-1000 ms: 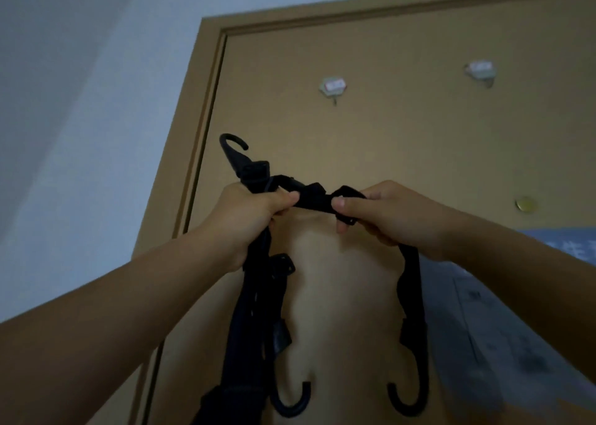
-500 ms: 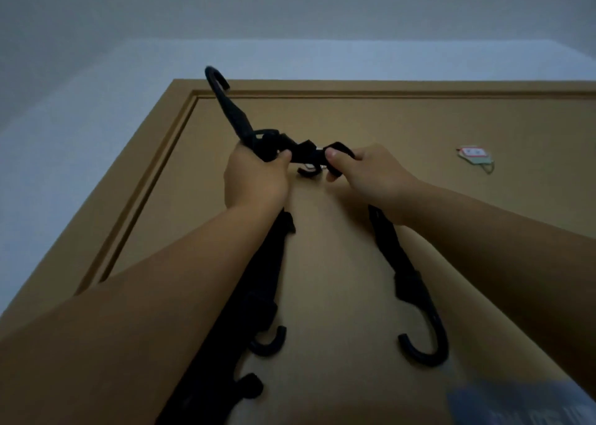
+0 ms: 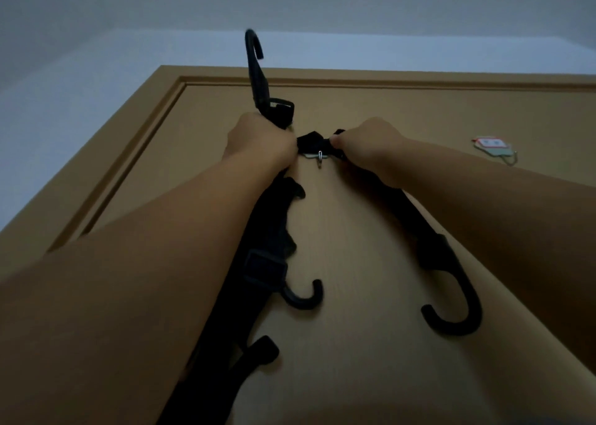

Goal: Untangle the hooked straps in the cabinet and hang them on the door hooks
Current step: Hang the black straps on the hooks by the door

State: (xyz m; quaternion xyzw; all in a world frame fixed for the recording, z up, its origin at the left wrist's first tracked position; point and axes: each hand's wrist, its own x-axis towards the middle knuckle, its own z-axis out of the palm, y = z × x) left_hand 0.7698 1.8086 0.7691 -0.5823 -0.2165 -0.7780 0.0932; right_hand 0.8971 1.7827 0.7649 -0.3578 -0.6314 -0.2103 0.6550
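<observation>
I hold black hooked straps (image 3: 267,240) up against a brown door (image 3: 354,108). My left hand (image 3: 261,143) grips a bunch of them; one plastic hook (image 3: 254,66) sticks up above my fist, and others (image 3: 303,298) dangle below my forearm. My right hand (image 3: 367,143) pinches the strap just right of a small metal door hook (image 3: 320,160). The short stretch of strap (image 3: 312,142) between my hands lies right above that hook. The strap's other end hangs under my right arm and ends in a large hook (image 3: 458,315).
A second adhesive door hook (image 3: 496,148) with a white and red pad sits farther right on the door. The door frame (image 3: 154,124) runs along the left and top. Pale wall and ceiling fill the view above.
Both hands have risen along the door, carrying the straps up. The stretch between them now sits at the metal door hook. The view has tilted upward.
</observation>
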